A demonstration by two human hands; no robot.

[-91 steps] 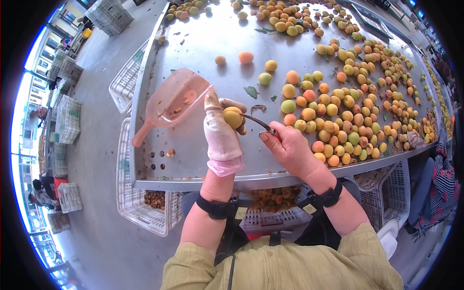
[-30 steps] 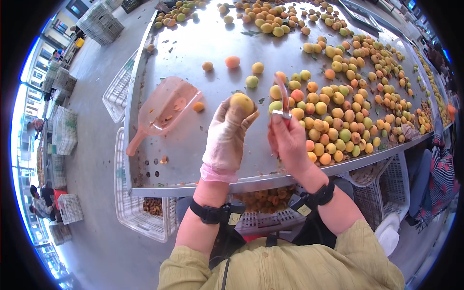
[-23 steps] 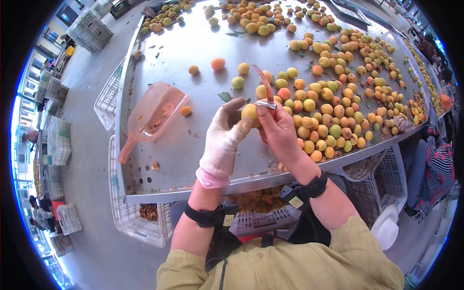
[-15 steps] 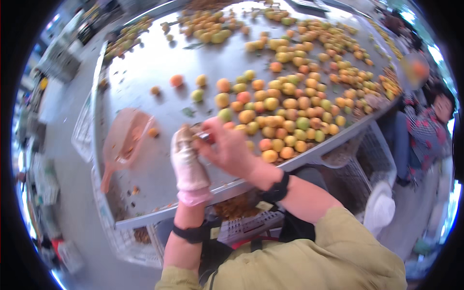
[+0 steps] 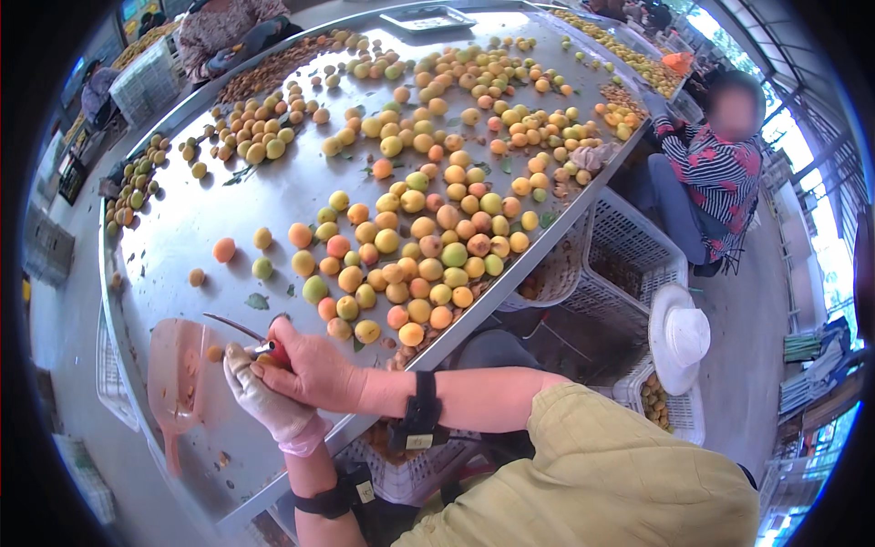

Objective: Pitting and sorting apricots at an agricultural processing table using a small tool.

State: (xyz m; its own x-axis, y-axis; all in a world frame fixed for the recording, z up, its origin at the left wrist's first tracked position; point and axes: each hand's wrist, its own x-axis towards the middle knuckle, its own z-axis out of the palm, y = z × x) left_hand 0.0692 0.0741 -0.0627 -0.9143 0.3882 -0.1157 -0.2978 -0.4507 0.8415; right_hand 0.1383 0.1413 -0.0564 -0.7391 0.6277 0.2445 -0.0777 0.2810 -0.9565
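Observation:
My right hand (image 5: 314, 369), bare, is closed round the red handle of a knife (image 5: 235, 325) whose thin curved blade points up and left over the table. Pressed against it is my left hand (image 5: 264, 397) in a pale glove, its fingers curled in; what they hold is hidden. Both hands are above the near left part of the metal table (image 5: 205, 301). Just beyond them lies a wide spread of yellow, orange and greenish apricots (image 5: 392, 242). A single small apricot (image 5: 214, 353) rests beside the left glove, at the scoop's edge.
A pink plastic scoop (image 5: 170, 438) lies left of my hands. Plastic crates (image 5: 629, 246) stand below the right edge, with a white hat (image 5: 679, 337) near them. One person (image 5: 702, 182) sits at the right; another (image 5: 223, 36) works at the far side. A tray (image 5: 428, 19) lies at the back.
The view has swung to the right, showing more of the table and the seated person. The knife blade now shows clearly, pointing up and left; my hands stay together.

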